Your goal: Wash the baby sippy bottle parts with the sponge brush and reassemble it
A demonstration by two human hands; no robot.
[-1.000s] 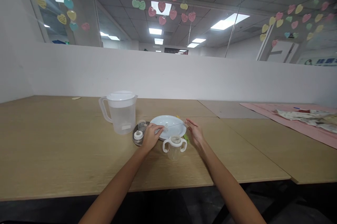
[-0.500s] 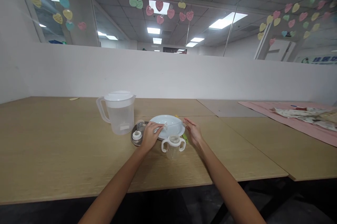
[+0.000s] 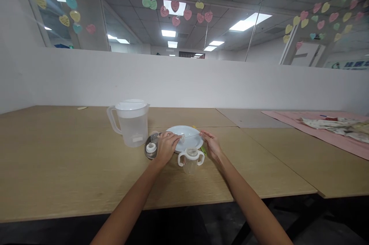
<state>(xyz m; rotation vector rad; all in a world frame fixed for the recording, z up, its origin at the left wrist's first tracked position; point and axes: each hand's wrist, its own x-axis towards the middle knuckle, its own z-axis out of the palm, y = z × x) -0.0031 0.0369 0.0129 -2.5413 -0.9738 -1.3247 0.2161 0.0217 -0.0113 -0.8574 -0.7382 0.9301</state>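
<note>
Over a white plate (image 3: 184, 146), my left hand (image 3: 167, 147) pinches a small clear piece (image 3: 183, 137). A thin straw-like rod (image 3: 192, 135) runs from this piece to my right hand (image 3: 211, 144), whose fingertips are closed on its other end. The rod's exact kind is too small to tell. Just in front of the plate, a clear baby bottle (image 3: 190, 164) with two white handles stands upright, its top uncovered. Left of my left hand, a white bottle collar (image 3: 151, 148) and a clear cap (image 3: 155, 136) rest on a round dark tray (image 3: 146, 154), partly hidden by the hand.
A lidded plastic pitcher (image 3: 133, 128) stands at the left behind the tray. Something green (image 3: 204, 150) shows beside the plate near my right hand. Cloths (image 3: 331, 125) lie on a pink mat (image 3: 291, 118) at the far right. A low white wall (image 3: 184, 83) borders the table.
Both hands keep their hold on the thin rod. The small clear piece at my left fingertips has turned slightly; the whole view has shifted a little.
</note>
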